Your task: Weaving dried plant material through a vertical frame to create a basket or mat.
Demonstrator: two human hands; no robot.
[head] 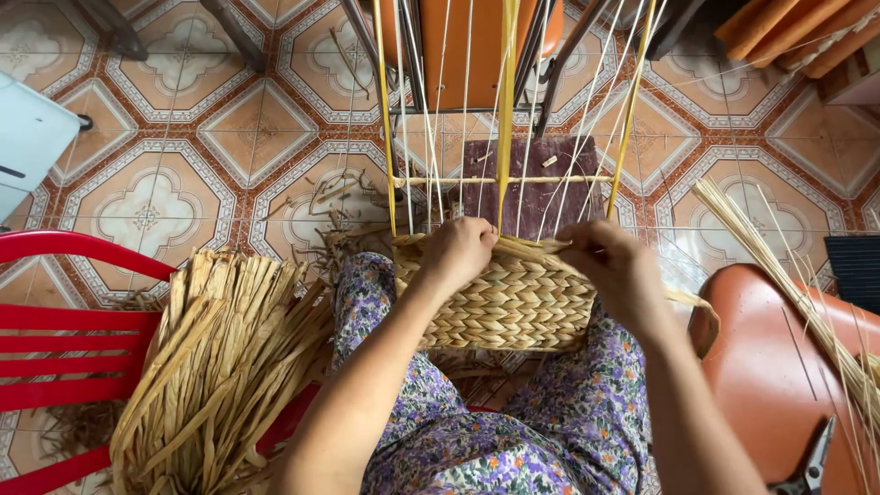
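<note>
Tiled floor; woven basket [500, 298] under hands [458, 252]

One view only, taken from a camera worn on the person's head. It looks steeply down and forward over the lap, at close range. The left grip [456, 252] and right grip [612, 269] sit at mid-frame, forearms entering from the bottom edge. Beyond the grips the view reaches the tiled floor [183, 137]; left of them, a red chair [64, 321]; right of them, an orange seat [779, 367]. No second view shares the scene.
</note>
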